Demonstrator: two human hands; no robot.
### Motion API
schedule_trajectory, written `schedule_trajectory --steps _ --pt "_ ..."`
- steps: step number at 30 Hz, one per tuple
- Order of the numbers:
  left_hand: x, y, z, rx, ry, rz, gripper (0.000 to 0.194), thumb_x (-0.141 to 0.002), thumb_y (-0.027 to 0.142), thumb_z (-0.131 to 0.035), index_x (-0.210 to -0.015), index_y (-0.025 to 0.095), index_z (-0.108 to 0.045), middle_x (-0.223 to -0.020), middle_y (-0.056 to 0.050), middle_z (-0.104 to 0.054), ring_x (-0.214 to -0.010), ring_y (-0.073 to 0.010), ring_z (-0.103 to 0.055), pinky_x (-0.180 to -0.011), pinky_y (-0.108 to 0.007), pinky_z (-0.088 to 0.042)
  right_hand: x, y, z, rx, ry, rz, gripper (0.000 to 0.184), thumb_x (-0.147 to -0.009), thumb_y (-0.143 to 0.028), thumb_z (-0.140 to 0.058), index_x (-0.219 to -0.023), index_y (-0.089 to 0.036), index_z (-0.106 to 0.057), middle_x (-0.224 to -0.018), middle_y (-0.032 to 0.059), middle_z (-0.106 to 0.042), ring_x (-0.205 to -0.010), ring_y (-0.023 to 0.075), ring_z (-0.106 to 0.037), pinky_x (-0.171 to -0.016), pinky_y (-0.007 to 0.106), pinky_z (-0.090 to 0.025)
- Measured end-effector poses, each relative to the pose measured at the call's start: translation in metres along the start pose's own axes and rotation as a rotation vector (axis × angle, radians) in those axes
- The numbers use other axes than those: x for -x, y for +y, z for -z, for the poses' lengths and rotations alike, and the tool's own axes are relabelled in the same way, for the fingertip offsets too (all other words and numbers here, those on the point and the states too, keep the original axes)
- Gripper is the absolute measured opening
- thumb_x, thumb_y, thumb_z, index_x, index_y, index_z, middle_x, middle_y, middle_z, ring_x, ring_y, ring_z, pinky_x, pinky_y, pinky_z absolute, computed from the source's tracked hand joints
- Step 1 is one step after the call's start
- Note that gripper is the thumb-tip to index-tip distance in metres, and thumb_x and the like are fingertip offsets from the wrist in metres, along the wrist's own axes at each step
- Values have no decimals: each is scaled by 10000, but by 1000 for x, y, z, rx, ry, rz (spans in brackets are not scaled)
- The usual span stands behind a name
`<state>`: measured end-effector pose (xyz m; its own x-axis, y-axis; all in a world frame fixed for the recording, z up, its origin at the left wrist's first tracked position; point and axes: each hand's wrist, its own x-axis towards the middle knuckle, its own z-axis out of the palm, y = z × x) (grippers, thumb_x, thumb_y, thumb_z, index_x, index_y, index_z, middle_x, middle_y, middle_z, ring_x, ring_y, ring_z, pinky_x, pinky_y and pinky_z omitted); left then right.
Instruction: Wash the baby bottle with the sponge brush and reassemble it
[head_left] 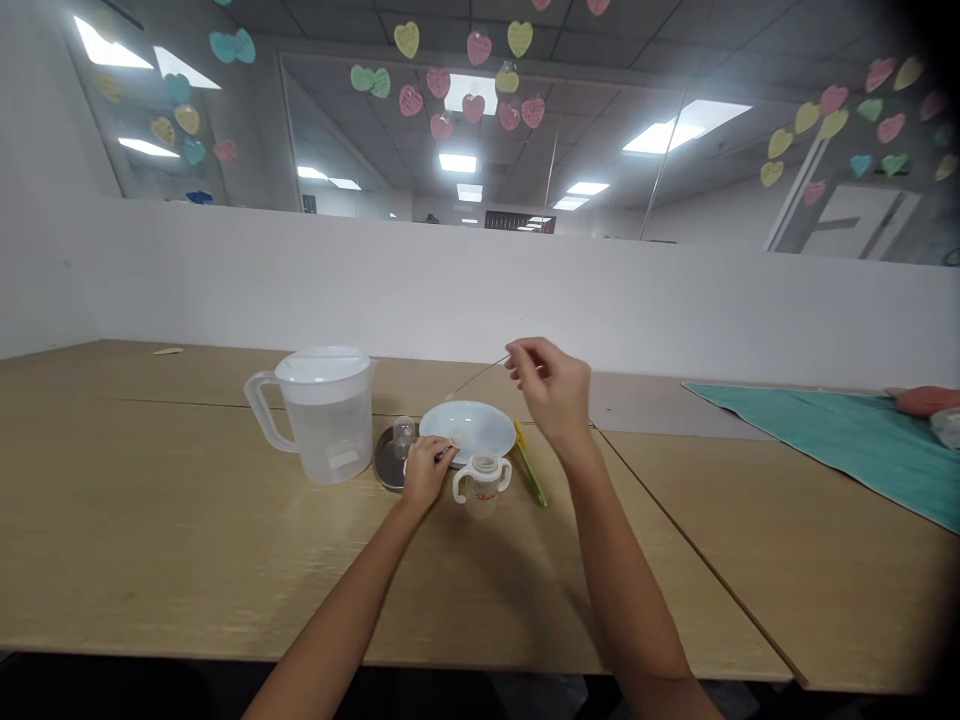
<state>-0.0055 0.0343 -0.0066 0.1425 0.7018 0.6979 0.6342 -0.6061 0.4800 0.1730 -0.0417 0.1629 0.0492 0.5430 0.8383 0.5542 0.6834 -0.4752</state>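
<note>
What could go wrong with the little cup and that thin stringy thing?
The left hand is close beside the two-handled cup, so a bump might tip it. The right hand pinches the thin strand by its fingertips, so it could slip loose.

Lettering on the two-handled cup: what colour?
Red lettering on the two-handled cup; head view shows it best.

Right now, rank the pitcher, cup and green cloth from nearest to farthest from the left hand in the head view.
1. Cup, just right of the left hand.
2. Pitcher, to the hand's left.
3. Green cloth, far right.
</note>
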Motion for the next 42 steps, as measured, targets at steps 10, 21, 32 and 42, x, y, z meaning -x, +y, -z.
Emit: schedule_trajectory --steps 10,21,32,42 --pt "1 4 -1 2 -62 2 213 -820 318 -520 -822 200 -697 -869 -61 -689 -845 -194 -581 -790 -323 -394 15 155 -51 -334 -108 -884 118 -750 -208 -597 -743 -90 -604 -684 79 -651 -470 74 -548 -490 187 -492" --pt "0 10 2 78 14 45 276 -838 356 -480 -818 194 -703 -846 -58 -688 -828 -184 -583 -779 -320 -415 19 149 -59 -178 -358 -816 375 -670 -94 -592 -1043 -97 -630 -668 43 -655 -501 96 -556 -467 188 -454" --pt "-2 2 14 -239 -18 -74 257 -829 363 -493 -795 217 -702 -795 -64 -670 -853 -230 -534 -778 -357 -367 31 111 -97 -453 -910 -271 307 -660 -319 -635 -904 -141 -690 -889 36 -686 -822 146 -599 -774 251 -447" --pt "-3 -10 27 -262 165 157 245 -821 230 -412 -938 181 -621 -904 -67 -665 -834 -215 -561 -753 -311 -392 35 123 -85 381 -934 -261 154 -652 -134 -524 -662 -128 -677 -727 70 -674 -724 152 -584 -671 224 -396"
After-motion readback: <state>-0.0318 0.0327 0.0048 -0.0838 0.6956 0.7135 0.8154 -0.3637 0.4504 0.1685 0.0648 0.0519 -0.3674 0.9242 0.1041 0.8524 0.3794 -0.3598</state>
